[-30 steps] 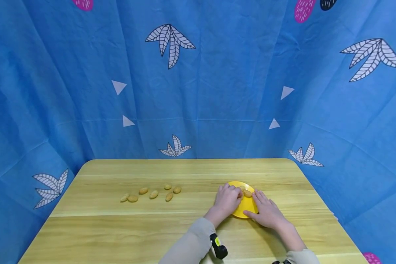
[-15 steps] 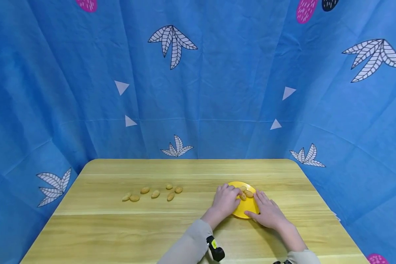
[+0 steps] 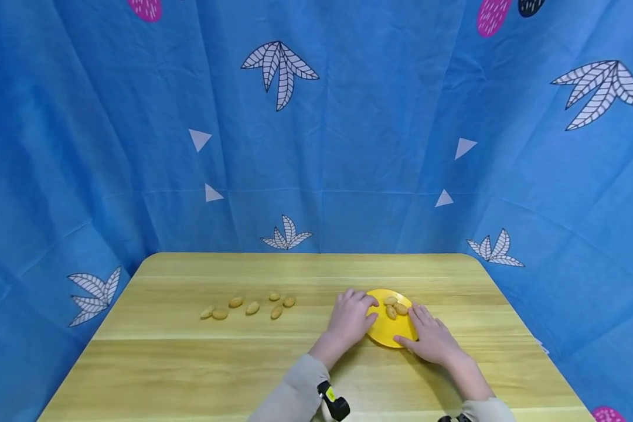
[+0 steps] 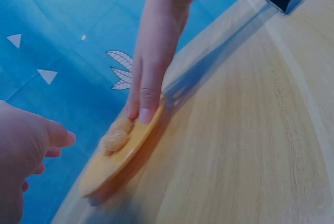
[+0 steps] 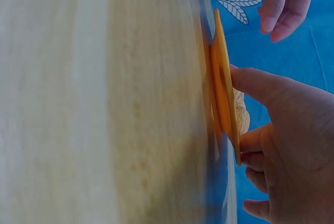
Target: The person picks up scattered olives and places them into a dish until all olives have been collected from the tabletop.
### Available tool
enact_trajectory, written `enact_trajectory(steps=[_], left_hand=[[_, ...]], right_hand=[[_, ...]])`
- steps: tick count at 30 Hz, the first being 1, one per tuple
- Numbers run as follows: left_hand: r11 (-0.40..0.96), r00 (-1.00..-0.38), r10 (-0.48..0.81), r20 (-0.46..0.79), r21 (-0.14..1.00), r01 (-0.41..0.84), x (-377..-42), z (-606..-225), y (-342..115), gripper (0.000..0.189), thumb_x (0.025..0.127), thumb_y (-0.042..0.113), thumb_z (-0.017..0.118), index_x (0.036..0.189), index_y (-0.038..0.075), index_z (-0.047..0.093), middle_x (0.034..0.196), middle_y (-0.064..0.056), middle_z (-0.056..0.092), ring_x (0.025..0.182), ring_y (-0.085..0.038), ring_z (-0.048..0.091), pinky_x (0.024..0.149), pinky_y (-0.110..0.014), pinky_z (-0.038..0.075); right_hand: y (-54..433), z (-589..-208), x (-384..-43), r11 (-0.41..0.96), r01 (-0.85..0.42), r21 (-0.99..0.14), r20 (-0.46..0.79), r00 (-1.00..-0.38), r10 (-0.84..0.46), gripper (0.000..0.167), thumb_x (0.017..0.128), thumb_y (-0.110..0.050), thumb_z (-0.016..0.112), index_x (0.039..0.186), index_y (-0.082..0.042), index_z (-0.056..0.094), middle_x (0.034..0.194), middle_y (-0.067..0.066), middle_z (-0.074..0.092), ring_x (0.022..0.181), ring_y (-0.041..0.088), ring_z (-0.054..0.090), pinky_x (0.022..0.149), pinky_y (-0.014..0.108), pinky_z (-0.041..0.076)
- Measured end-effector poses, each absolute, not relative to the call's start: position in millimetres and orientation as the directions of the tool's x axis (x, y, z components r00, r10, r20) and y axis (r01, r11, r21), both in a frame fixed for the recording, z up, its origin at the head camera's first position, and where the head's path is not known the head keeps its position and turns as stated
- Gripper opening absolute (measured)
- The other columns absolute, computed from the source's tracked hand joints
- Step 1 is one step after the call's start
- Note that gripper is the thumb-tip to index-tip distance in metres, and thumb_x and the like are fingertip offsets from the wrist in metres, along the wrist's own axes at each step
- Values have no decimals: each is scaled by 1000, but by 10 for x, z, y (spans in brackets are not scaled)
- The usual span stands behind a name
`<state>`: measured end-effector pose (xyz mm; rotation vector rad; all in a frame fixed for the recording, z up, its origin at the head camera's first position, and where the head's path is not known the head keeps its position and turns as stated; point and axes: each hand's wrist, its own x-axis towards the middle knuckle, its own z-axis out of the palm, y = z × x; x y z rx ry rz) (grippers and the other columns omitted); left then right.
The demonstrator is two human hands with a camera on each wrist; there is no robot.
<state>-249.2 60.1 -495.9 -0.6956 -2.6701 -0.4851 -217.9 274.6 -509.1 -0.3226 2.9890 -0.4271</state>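
A yellow plate (image 3: 389, 333) lies on the right part of the table, with three tan oval nuts in wrinkled shells (image 3: 391, 312) grouped near its far side. My left hand (image 3: 347, 317) hovers at the plate's left edge, thumb and fingers parted and holding nothing. In the left wrist view a gap shows between that hand (image 4: 26, 153) and the nuts (image 4: 115, 139). On the plate's right side rests my right hand (image 3: 434, 341), thumb and fingertips spread and touching the rim. The right wrist view shows its thumb (image 5: 255, 82) and fingers against the plate (image 5: 223, 83).
Several more nuts (image 3: 252, 308) lie scattered on the left half of the wooden table (image 3: 200, 375). A blue patterned curtain (image 3: 322, 146) hangs behind the table and along its sides.
My left hand has let go of a nut on the plate and drawn back to the left, its fingers parting. My right hand stays at the rim. The head view has shifted slightly.
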Motion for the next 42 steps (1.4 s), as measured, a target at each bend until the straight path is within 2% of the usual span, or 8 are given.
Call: enact_trajectory(steps=[12,18,30,36,42], left_hand=[[830,-803,354,480,234,506,-2419,-4922,259,21,86,32,73,106,26,69,106,9,71,99,-14,56,83,-31,42],[836,-813,307,495,267,479,-2379,-4948,60,22,86,31,73,107,25,70,107,7,70,100,-16,56,82,-32,40],[829,-882,119,456,443,341,-2356,-5009,-305,22,84,26,76,105,20,71,106,2,70,105,-22,58,92,-44,43],[819,-890,15,455,506,273,-2365,-5020,-465,22,83,24,77,103,18,72,101,2,70,98,-21,58,83,-40,41],[812,-896,-75,438,548,200,-2376,-5026,-637,21,82,22,78,102,18,73,99,0,71,99,-24,58,82,-40,40]], right_hand=[[2725,-5057,-2177,936,-195,-291,-88,-969,-229,93,91,-59,55,146,11,29,156,30,21,144,48,21,111,66,22],[2732,-5065,-2169,935,-201,-294,-85,-968,-235,93,91,-58,55,146,11,29,156,30,21,144,49,21,111,66,23],[2723,-5058,-2148,936,-200,-291,-76,-970,-231,93,90,-59,55,146,11,30,156,31,22,143,49,22,111,66,23],[2728,-5060,-2143,935,-197,-295,-75,-971,-228,91,91,-57,55,146,11,29,156,30,21,144,49,21,111,66,23],[2728,-5051,-2145,935,-201,-292,-75,-970,-232,91,91,-57,55,146,11,29,156,30,22,144,49,21,112,65,23]])
